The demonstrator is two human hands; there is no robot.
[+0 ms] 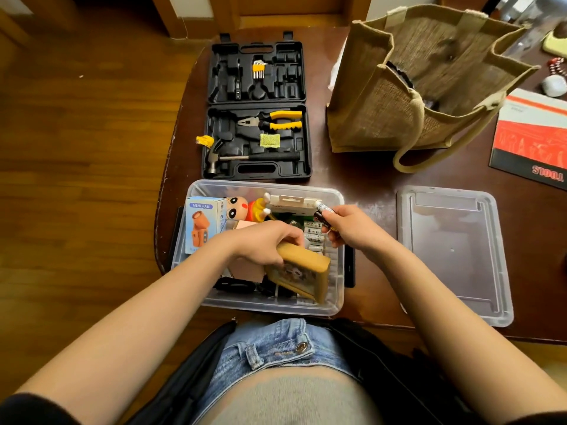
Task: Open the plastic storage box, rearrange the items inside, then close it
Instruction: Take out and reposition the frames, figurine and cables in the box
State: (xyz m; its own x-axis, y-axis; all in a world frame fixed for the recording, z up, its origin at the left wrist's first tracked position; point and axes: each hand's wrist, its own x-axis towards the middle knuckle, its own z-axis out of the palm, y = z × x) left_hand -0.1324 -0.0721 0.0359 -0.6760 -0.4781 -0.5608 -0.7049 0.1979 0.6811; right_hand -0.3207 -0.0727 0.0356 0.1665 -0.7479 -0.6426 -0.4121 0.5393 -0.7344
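the dark wooden table ends in a curved edge at 9 o'clock, with wood floor beyond it; its near edge runs just under the clear plastic storage box, which sits at the centre, just inside both edges. bare tabletop shows between the box and its lid, which lies flat at 3 o'clock, off the box.

inside the box, from left: a blue mini fan carton stands upright against the left wall, a cartoon figure lies at 12 o'clock, and a row of batteries lies toward the right wall. the left hand curls its fingers round a tan framed picture, tilted, in the near right corner. the right hand pinches a small dark tube above the box's right side.

at 12 o'clock, just beyond the box, an open black tool case holds a hammer, yellow-handled pliers and hex keys. a jute bag stands at 1 o'clock, a red booklet at 2 o'clock.
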